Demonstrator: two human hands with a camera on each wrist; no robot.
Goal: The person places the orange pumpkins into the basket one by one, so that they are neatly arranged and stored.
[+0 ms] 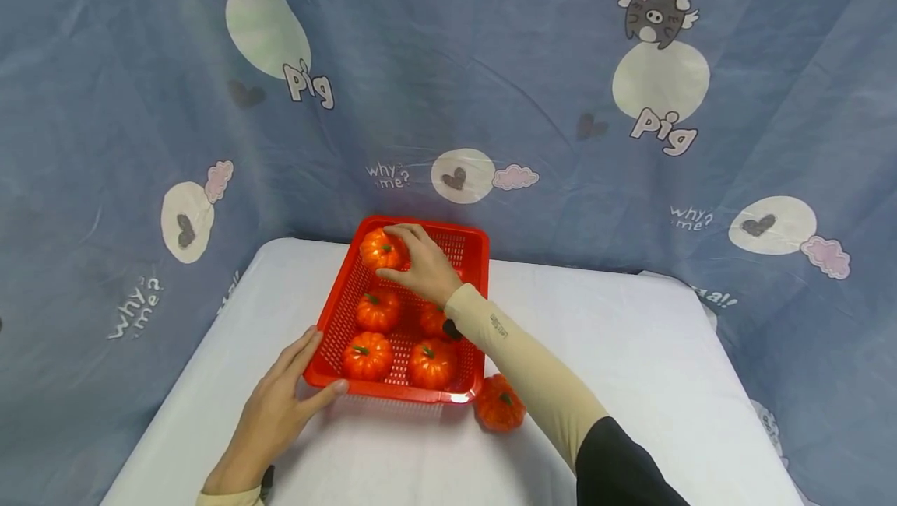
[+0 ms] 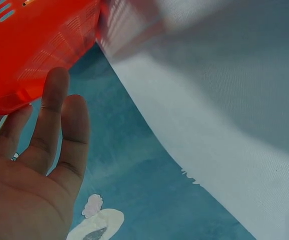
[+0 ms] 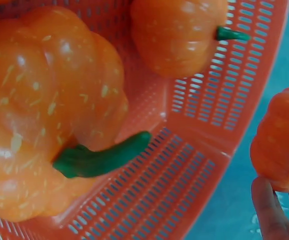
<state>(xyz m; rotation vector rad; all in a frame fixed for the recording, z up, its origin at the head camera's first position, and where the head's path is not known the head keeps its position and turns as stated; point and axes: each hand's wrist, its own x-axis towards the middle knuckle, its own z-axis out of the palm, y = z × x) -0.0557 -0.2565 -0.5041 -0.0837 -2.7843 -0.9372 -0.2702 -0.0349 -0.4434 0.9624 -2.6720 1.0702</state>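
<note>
In the head view a red perforated plastic basket [image 1: 392, 391] stands on the white table with several small orange pumpkins [image 1: 367, 356] inside. My right hand [image 1: 423, 268] reaches over it and grips a pumpkin [image 1: 381, 249] between thumb and fingers at the far left corner. The right wrist view shows that pumpkin [image 3: 282, 140] at the right, with fingertips [image 3: 267, 205] against it. At the near left corner, my left hand [image 1: 276, 405] touches the basket, thumb at the front rim, fingers along the side. Its fingers look fairly straight beside the basket wall [image 2: 39, 60] in the left wrist view.
One more orange pumpkin [image 1: 501, 405] lies on the table just outside the basket's near right corner. Behind the white-covered table [image 1: 596, 327] hangs a blue printed curtain [image 1: 546, 101], which also runs along both sides.
</note>
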